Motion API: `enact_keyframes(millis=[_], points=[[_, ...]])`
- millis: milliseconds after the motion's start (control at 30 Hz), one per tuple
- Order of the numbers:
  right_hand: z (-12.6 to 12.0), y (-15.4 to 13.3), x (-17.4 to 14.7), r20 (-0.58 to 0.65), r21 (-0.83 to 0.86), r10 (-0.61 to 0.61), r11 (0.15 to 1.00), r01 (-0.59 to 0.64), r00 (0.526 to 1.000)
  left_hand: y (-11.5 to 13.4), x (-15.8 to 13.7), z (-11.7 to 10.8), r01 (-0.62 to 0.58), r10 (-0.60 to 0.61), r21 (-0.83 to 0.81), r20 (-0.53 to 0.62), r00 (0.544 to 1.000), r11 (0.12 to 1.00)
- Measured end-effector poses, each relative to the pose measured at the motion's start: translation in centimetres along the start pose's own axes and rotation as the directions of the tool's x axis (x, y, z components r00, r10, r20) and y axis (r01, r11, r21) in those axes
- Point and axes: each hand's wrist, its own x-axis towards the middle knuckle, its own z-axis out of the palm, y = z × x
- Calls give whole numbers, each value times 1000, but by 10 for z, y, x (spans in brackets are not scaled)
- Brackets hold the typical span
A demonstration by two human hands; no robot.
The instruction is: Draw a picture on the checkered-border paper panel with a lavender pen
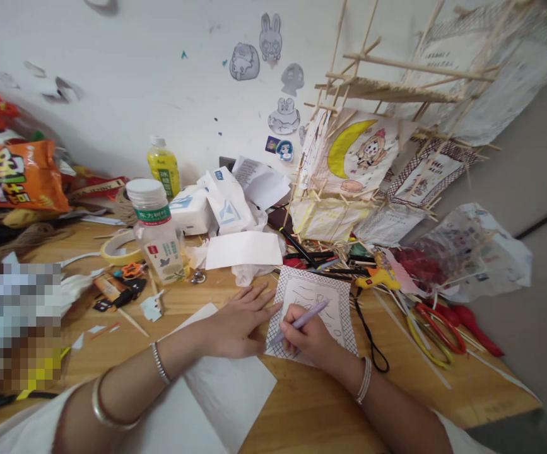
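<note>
My right hand is closed around a purple pen, its tip down at the left edge of a drawn sheet of paper. That sheet has a crosshatched border and line drawings inside; my hand covers its lower middle. Palm down, my left hand lies with spread fingers, the fingertips reaching the sheet's left edge. Under my left wrist and forearm are white blank sheets on the wooden table.
A clear bottle, a tape roll and tissue packs stand behind my left hand. A stick frame with drawings rises at back right. Scissors and a yellow glue gun lie to the right.
</note>
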Motion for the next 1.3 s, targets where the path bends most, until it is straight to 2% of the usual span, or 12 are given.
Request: enact_keyframes(millis=[900,1167,1300], points=[[0,-8,-2,-2,-54,-36,998,36,999,-3,0,3,-15,15,-15,-7,1000,1000],[0,-3,-2,26,46,0,999,-1,1000,-6,1,6,-18,17,-30,-34,999,999],[0,1,-2,51,38,6,999,-8,999,-6,2,7,-8,7,-37,-33,999,999]])
